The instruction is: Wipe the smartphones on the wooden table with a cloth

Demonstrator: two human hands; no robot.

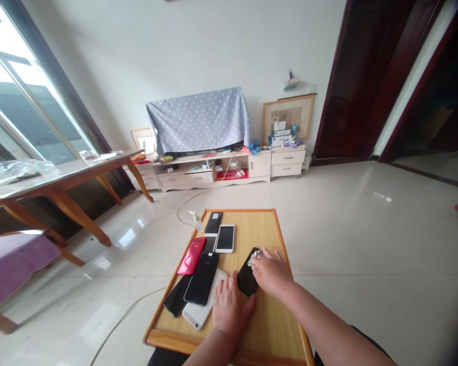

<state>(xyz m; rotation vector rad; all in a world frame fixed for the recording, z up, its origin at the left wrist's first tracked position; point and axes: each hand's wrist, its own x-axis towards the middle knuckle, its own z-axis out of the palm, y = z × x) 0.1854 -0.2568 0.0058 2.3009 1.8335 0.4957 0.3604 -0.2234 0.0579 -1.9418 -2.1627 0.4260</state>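
Right hand (272, 273) pinches white tissue (254, 257) on a black phone (247, 278) — left hand (229, 309) beside it, grip apart.

A draped, dotted cloth (200, 122) tops a low cabinet (259, 166) near a framed picture (292, 113).

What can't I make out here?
All in the head view:
White wad: partly hidden by the right hand.
Nearest white phone: partly covered by a black phone and the left hand.
Anything under the spotted cloth: hidden by it.
White boxes' print: too small.
Purple seat: cut by left edge.
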